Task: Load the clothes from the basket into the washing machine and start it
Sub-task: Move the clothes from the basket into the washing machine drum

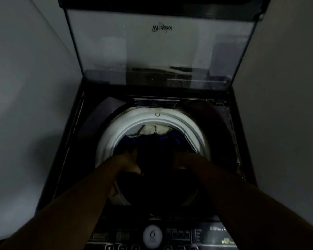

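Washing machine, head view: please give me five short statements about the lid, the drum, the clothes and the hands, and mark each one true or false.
1. The lid of the washing machine stands open. True.
2. The drum holds no clothes. False: a blue garment and a pale garment lie in it.
3. Both hands reach into the drum opening with a dark garment between them. True: the left hand and the right hand are at its two sides.
4. One hand presses the round dial on the control panel. False: both hands are at the drum, away from it.
5. The pale garment lies at the far side of the drum, beyond the blue one. True.
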### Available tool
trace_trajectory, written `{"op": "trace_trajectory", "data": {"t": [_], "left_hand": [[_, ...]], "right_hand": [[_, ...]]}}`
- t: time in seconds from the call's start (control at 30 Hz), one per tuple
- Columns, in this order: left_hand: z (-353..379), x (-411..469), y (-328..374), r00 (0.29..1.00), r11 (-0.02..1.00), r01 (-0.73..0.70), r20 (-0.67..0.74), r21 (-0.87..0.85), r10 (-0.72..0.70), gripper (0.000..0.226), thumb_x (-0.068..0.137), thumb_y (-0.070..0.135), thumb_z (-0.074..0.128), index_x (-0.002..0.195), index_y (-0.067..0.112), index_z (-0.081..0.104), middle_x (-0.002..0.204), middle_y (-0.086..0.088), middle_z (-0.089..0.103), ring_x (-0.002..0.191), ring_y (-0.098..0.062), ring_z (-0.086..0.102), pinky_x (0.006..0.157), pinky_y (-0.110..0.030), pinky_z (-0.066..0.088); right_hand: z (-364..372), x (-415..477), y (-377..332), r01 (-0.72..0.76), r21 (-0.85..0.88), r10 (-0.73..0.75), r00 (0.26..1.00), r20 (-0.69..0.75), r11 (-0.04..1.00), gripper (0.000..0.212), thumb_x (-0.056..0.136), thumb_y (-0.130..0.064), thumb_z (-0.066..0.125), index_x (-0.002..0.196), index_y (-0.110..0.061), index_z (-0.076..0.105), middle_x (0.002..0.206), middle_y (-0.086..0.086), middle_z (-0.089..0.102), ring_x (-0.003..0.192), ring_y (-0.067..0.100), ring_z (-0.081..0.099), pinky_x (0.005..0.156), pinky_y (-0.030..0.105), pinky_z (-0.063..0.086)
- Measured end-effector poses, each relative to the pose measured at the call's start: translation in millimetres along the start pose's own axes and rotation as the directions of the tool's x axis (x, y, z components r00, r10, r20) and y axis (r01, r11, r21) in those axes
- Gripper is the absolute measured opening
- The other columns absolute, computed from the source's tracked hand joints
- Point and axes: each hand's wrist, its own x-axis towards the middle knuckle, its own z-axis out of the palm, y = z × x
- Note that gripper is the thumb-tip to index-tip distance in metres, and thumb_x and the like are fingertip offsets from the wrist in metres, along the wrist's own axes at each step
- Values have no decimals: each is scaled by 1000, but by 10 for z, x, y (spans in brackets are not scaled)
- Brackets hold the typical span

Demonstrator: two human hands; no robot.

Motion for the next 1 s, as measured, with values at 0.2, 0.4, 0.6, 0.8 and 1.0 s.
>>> {"op": "trace_trajectory", "data": {"t": [0.2, 0.4, 0.6, 0.8, 1.0], "left_hand": [[-206, -736, 117, 990, 991, -133, -41, 21, 133, 99, 87, 53, 71, 161, 20, 15, 166, -3, 23, 148, -24, 31, 119, -31, 30], [-543, -1573, 392, 901, 931, -346, -235, 118, 364, 82, 89, 50, 71, 157, 24, 33, 159, 0, 38, 140, -19, 43, 113, -23, 34], [-775, -2101, 924, 771, 848, -463, -355, 259, 529, 80, 82, 55, 73, 150, 23, 44, 143, -3, 57, 129, -19, 56, 112, -32, 42], [-520, -2486, 1762, 652, 726, -622, -320, 294, 688, 61, 92, 34, 72, 145, 16, 51, 145, -3, 54, 133, -18, 51, 111, -26, 38], [55, -2581, 2568, 568, 630, -722, -276, 284, 775, 72, 73, 61, 75, 136, 29, 59, 134, 4, 61, 121, -14, 60, 110, -40, 46]], "right_hand": [[-26, -1100, -177, 129, -79, -142, 971, -193, 989, 64, 93, -39, 66, 149, -15, 47, 148, 15, 50, 135, 35, 50, 108, 40, 43], [-75, -2170, -157, 100, 49, -68, 894, -443, 994, 74, 89, -45, 72, 151, -21, 40, 137, 14, 58, 123, 30, 59, 103, 39, 50], [9, -3001, 107, 71, 141, 37, 763, -645, 987, 66, 89, -41, 72, 146, -16, 48, 143, 10, 55, 125, 29, 57, 104, 36, 47], [232, -3773, 653, 44, 244, 138, 723, -677, 969, 70, 97, -40, 64, 155, -14, 34, 156, 11, 41, 140, 30, 45, 113, 37, 36], [676, -4148, 1555, -32, 353, 282, 673, -684, 935, 74, 95, -49, 63, 156, -18, 34, 155, 11, 44, 139, 31, 46, 114, 42, 39]]}}
